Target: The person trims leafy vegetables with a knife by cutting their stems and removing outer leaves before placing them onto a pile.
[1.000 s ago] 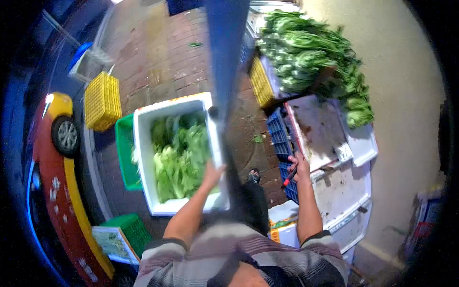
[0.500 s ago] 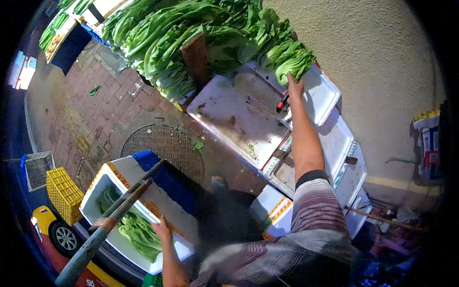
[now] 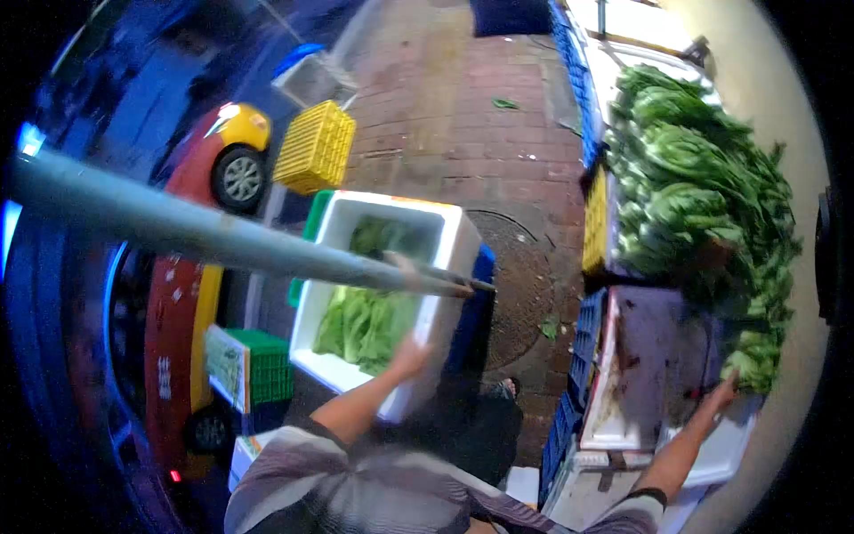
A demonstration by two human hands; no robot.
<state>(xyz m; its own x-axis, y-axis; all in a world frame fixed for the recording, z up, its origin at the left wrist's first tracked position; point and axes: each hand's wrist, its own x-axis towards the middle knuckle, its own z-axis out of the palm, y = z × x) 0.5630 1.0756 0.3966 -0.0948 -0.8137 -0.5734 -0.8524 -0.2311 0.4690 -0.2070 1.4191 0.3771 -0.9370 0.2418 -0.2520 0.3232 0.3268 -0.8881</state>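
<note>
Nearest is the person's striped shirt (image 3: pixel 391 485). Just beyond it on the left, the left hand (image 3: pixel 411 358) rests on the right rim of a white foam box (image 3: pixel 447 320). Its fingers are blurred, so I cannot tell whether they are apart or closed on the rim. Light green leaves (image 3: pixel 358 329) lie inside the box just left of those fingers; darker leaves (image 3: pixel 378 233) lie at its far end.

On the right, the right hand (image 3: pixel 722 392) reaches to the near end of a leafy bunch (image 3: pixel 753 360). The bunch is at the fingertips, on their far side; I cannot tell whether the fingers are clamped on it. Left of this hand is a stained tray (image 3: pixel 654 343), with blue crates (image 3: pixel 560 445) along its left side.

A metal pole (image 3: pixel 222 238) crosses in front of the box from the left. Farther off on the right, a large pile of greens (image 3: pixel 685 169) rises over 1 yellow crate (image 3: pixel 595 222). At far left, 1 more yellow basket (image 3: pixel 314 147) stands near a red and yellow car (image 3: pixel 184 311) with 2 wheels showing.
</note>
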